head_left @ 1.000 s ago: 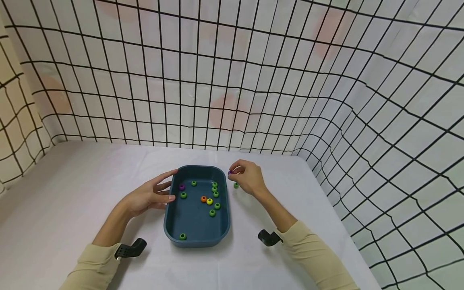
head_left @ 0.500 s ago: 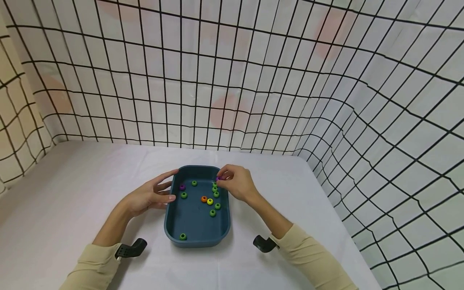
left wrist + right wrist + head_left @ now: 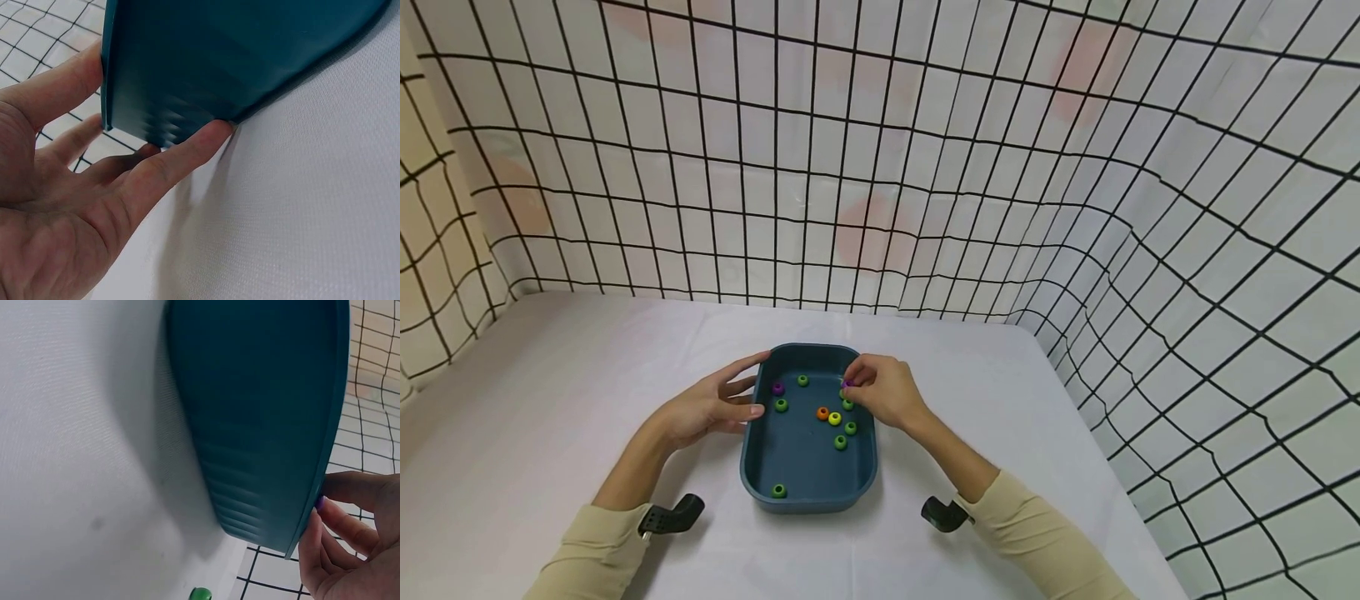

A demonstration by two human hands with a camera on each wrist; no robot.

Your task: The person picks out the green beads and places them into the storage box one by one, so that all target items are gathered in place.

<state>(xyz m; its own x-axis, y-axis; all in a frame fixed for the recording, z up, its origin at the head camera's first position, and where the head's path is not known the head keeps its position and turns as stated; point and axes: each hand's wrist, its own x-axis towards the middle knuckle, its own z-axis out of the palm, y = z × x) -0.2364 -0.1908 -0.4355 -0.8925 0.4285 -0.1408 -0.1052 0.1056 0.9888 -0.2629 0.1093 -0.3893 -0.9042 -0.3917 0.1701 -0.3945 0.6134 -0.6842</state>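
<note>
A blue rectangular tray [image 3: 805, 467] stands on the white cloth, with several green beads [image 3: 840, 442], a purple bead [image 3: 778, 389], an orange bead [image 3: 823, 413] and a yellow bead [image 3: 835, 419] inside. Against the tray's left wall rests my left hand [image 3: 706, 407], fingers extended and spread; the left wrist view shows fingertips touching that wall from outside. My right hand [image 3: 887, 390] reaches over the tray's far right rim and pinches another purple bead [image 3: 848, 384] between thumb and fingers, just above green beads. Most of that bead is hidden behind the rim in the right wrist view.
A loose green bead [image 3: 200, 594] lies on the cloth outside the tray's right side; the right hand hides it in the head view. White walls with black grid netting [image 3: 820, 167] enclose the table [image 3: 587, 375] at the back and sides.
The right hand has carried the pinched purple bead left from outside the tray, over the right rim, and lower inside. The left hand and tray have stayed put.
</note>
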